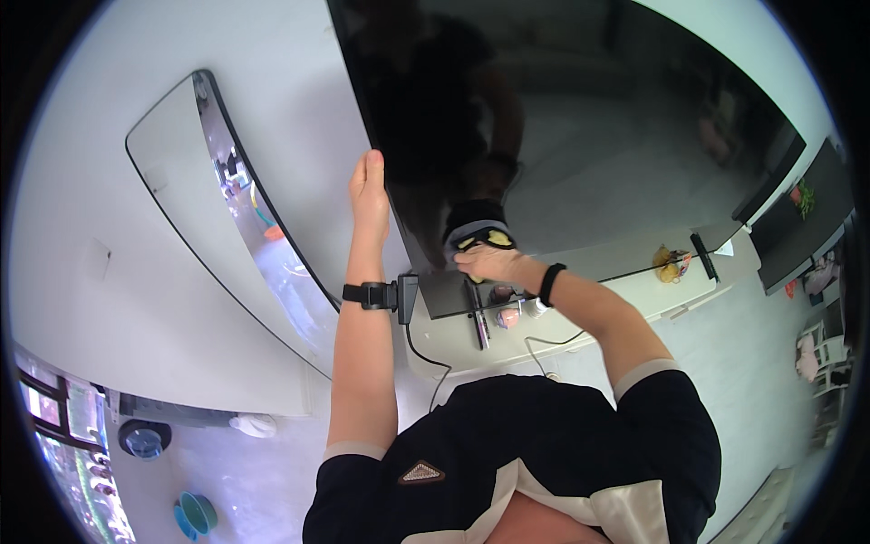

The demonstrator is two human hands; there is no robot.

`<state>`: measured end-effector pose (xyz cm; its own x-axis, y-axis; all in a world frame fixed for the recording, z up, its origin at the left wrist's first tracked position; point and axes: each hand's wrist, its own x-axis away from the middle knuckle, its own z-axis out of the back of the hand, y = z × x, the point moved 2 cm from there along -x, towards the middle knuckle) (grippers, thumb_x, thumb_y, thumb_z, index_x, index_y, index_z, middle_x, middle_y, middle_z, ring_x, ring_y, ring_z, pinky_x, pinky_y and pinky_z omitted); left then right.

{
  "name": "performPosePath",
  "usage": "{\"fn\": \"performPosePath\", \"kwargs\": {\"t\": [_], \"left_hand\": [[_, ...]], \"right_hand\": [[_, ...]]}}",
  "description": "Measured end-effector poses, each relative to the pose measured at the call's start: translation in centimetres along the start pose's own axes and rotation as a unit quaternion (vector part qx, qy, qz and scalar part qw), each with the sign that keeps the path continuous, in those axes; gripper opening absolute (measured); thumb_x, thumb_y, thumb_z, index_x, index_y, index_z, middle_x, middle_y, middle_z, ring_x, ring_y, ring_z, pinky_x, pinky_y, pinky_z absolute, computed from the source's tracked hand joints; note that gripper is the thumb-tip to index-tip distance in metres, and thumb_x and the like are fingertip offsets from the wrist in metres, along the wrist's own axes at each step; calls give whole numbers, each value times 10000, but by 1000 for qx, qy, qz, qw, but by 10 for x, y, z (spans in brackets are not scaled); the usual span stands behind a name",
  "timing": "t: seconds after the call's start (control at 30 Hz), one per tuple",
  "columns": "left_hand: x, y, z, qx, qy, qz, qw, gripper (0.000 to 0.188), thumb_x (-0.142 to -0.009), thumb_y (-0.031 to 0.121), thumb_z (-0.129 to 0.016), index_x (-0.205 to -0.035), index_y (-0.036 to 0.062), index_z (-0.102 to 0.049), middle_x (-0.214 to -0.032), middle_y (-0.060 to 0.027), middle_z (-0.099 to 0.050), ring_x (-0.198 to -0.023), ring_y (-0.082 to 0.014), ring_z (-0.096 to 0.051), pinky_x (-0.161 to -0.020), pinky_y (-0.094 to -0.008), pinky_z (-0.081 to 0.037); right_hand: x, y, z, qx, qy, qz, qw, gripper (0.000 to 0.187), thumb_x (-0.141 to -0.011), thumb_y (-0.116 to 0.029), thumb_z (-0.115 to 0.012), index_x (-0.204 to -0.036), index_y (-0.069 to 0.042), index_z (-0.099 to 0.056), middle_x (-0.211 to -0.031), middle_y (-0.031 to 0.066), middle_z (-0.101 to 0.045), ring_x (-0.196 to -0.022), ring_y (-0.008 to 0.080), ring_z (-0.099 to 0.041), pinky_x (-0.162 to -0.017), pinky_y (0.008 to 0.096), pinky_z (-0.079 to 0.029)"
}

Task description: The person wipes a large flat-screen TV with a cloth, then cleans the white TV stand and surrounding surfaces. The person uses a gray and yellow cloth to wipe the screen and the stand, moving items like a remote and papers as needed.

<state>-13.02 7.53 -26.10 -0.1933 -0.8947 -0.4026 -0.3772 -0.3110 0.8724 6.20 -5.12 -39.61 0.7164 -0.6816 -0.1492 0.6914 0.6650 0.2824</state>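
Observation:
A large dark television [616,136] stands in front of me, its glossy screen reflecting a person. My left hand [369,195] grips its left edge; some of the fingers are hidden behind the frame. Lower down, my right hand [494,263] is closed around a black and grey cloth [478,227] with yellow patches. That cloth lies against the lower left part of the screen. Just below my right hand, a dark stick-like item [479,317], a small pink item [507,317] and a white cap-like item [536,308] rest on the white TV cabinet [435,358].
A tall black-framed mirror [168,181] leans at the left wall. Farther right on the cabinet are a yellowish bag [669,263] and a black bar [703,257]. Cables [426,358] trail by the cabinet's front. A teal basin [198,513] sits on the floor at lower left.

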Motion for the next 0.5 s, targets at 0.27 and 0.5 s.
{"fn": "performPosePath", "kwargs": {"t": [0.27, 0.5], "left_hand": [[3, 0, 1, -23, 0, 14, 1000, 569, -1041, 488, -578, -1237, -43, -645, -1040, -8, -622, -1008, -119, -518, -934, -288, -431], [9, 3, -3, -8, 1, -17, 1000, 600, -1043, 530, -550, -1249, -25, -640, -1004, 2, -597, -963, -110, -503, -904, -279, -434]], "right_hand": [[-37, 66, 207, 206, 218, -74, 951, 332, -839, -148, -663, -1164, -215, -655, -1287, -15, -576, -1077, 182, -587, -838, 391, -454], [-139, 79, 339, 291, 391, -43, 872, 464, -740, -78, -735, -1175, -211, -645, -1454, -41, -540, -1359, 177, -497, -1106, 469, -338]]}}
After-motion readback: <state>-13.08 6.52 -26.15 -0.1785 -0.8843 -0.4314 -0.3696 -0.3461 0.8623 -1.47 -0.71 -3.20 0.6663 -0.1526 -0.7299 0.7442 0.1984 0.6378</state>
